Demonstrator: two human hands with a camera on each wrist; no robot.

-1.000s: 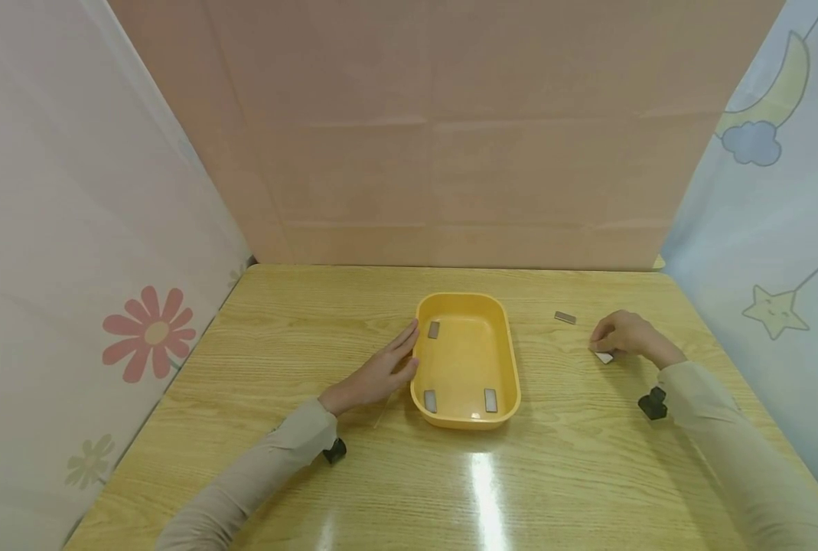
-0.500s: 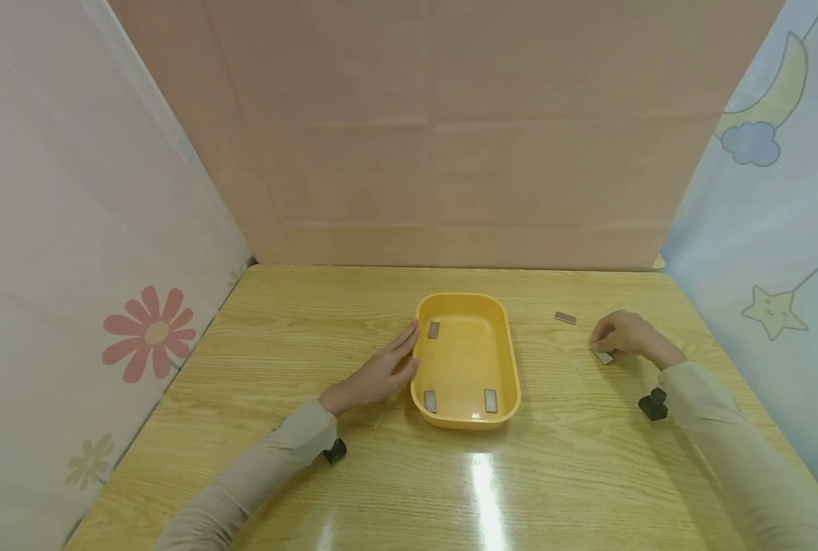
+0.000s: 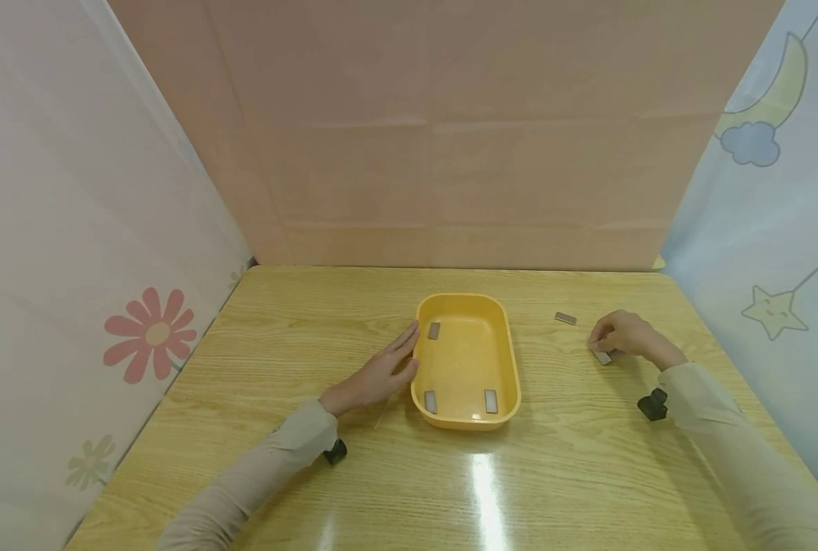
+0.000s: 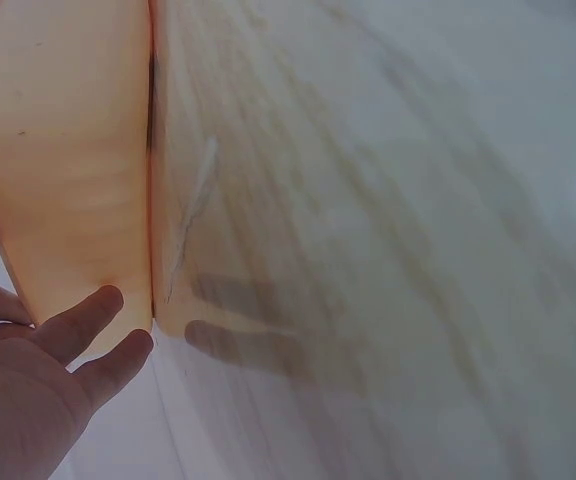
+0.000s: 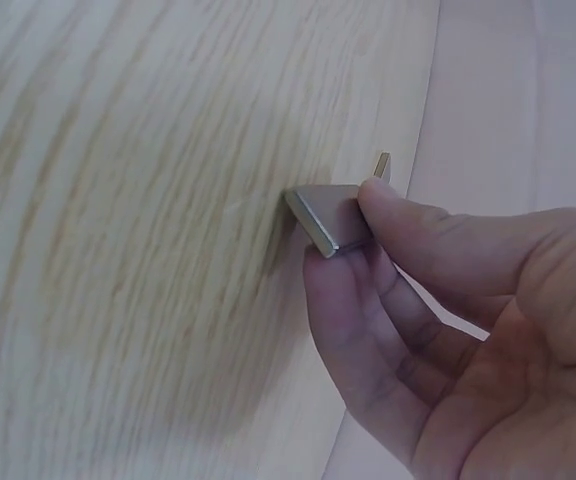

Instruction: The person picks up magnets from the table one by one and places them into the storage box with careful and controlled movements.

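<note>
While a small grey metal block (image 5: 326, 218) is pinched between the thumb and curled fingers (image 5: 363, 300) of the right hand (image 3: 620, 334), one edge of it is tilted up off the wooden table (image 3: 298, 321), as the right wrist view shows. In the head view this block (image 3: 603, 357) is seen at about three o'clock from the yellow tray (image 3: 512, 360), well apart from it, low against the tabletop. A second grey block (image 3: 565, 317) lies flat on the table at roughly ten o'clock from the right hand, near it but untouched.

The left hand (image 3: 379, 373) is laid flat, fingers straight, against the tray's outer wall at nine o'clock; nothing is gripped by it. In the left wrist view the fingertips (image 4: 108, 300) are seen touching the orange-yellow wall (image 4: 68, 150) where it meets the table.

Three grey blocks are held inside the tray: one (image 3: 434, 330) at eleven o'clock, one (image 3: 431, 400) at seven o'clock and one (image 3: 490, 399) at five o'clock. The table is enclosed by a pink backdrop (image 3: 450, 130) at twelve o'clock, a flower-printed sheet (image 3: 150, 334) at nine o'clock and a moon-and-star sheet (image 3: 774, 310) at three o'clock.
</note>
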